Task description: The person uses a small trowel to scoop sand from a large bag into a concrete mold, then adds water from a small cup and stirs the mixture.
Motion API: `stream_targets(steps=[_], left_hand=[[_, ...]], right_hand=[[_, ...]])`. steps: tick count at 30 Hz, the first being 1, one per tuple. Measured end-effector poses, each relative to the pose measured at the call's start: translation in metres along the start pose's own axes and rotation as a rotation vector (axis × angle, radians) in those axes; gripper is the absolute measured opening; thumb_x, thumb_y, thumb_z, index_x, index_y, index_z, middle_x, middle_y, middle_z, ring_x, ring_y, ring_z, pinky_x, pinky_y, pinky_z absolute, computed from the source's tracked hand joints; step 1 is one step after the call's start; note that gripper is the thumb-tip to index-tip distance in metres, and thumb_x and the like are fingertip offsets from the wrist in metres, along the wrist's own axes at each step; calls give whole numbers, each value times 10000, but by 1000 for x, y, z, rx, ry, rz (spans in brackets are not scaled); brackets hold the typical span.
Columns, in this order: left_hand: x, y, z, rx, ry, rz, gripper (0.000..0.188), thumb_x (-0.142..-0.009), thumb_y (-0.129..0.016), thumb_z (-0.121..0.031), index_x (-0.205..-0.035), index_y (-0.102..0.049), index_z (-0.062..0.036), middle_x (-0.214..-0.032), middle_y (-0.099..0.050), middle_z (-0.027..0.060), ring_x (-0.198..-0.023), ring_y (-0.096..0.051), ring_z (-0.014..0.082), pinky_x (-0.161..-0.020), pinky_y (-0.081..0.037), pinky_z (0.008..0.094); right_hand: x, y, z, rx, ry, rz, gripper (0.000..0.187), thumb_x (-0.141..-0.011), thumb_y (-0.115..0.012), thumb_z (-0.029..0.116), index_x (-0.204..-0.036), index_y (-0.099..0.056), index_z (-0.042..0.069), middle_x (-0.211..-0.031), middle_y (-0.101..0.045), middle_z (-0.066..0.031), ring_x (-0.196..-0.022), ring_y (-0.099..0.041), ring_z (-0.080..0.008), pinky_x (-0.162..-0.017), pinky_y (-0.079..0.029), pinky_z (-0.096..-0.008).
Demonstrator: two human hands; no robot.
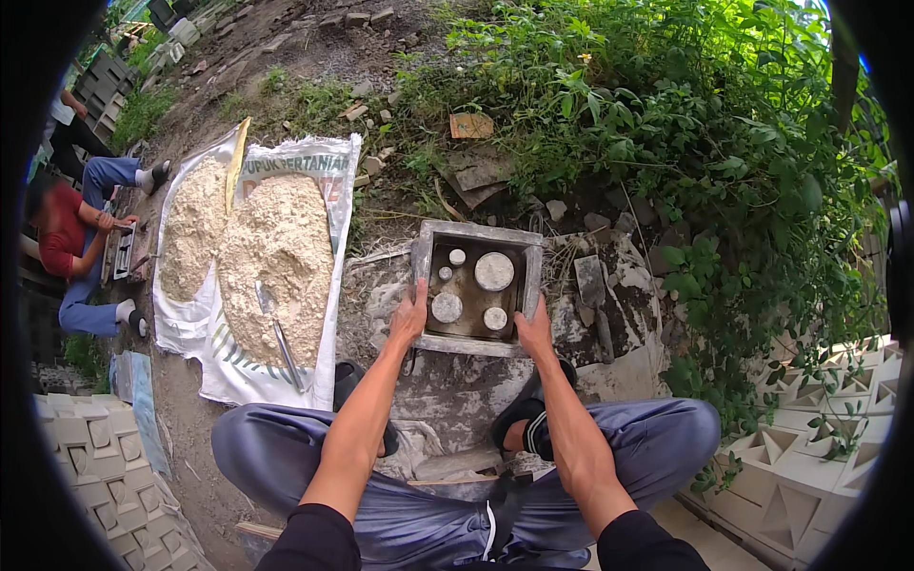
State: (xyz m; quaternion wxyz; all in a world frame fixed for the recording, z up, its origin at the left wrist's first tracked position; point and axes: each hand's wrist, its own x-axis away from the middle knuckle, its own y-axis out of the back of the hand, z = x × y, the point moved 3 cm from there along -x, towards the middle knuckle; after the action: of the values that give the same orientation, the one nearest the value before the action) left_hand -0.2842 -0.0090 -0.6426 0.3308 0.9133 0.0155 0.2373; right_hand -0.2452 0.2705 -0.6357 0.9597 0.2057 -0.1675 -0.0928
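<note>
Mould (pixel 476 285) centre; powder sack (pixel 276 257) left; trowel (pixel 592 285) right.

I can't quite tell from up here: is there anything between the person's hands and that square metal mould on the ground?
Nothing visible. The left hand and right hand already rest on the near rim of the square mould, one at each near corner. The trowel lies off to its right.

Both hands, left hand (pixel 409 319) and right hand (pixel 534 331), gripping a square metal mould (pixel 476 285) beside a sand heap (pixel 276 257)

Grey mould (pixel 430 276) w/ pale discs; white sack (pixel 328 157), beige powder (pixel 276 257); grey-blue trousers (pixel 657 443).
</note>
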Motion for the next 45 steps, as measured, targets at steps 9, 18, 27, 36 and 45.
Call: stream_targets(steps=[9,18,27,36,45], left_hand=[[-8,3,1,154,16,61,906,-883,-259,-722,-1250,-549,53,-1169,-566,343,-1193,-485,461,-1005,-354,426],[-22,-16,31,181,17,116,858,-909,-224,-698,-1351,-463,-2,-1302,-505,295,-1276,-426,417,-1047,-329,400],[-40,-14,21,408,1,221,864,-924,-334,-656,-1357,-399,88,-1380,-448,256,-1320,-389,325,-1084,-277,336],[-112,-6,-44,656,10,316,950,-861,-389,-726,-1446,-305,18,-1497,-320,165,-1389,-279,260,-1136,-161,343],[-130,-20,-32,836,97,350,859,-865,-509,-636,-1434,-345,-13,-1431,-412,117,-1263,-430,208,-1069,-302,326]], right_hand=[[3,-4,21,39,-118,67,774,-796,-567,150,-1444,-203,-66,-1354,-435,-292,-1202,-485,-363,-1018,-362,-383],[-7,-7,-2,-19,-78,31,626,-833,-548,92,-1395,-312,-55,-1258,-515,-214,-1125,-518,-310,-970,-389,-367],[-30,-11,-20,-246,-148,130,684,-867,-658,432,-1342,-429,-3,-1223,-567,-153,-1106,-534,-254,-968,-383,-356],[-82,-19,-8,-656,-288,179,784,-928,-445,592,-1442,-328,11,-1467,-381,-82,-1331,-358,-225,-1100,-250,-334],[-102,-14,-14,-737,-239,175,689,-944,-478,492,-1408,-379,-7,-1418,-433,-83,-1299,-390,-198,-1091,-250,-302]])
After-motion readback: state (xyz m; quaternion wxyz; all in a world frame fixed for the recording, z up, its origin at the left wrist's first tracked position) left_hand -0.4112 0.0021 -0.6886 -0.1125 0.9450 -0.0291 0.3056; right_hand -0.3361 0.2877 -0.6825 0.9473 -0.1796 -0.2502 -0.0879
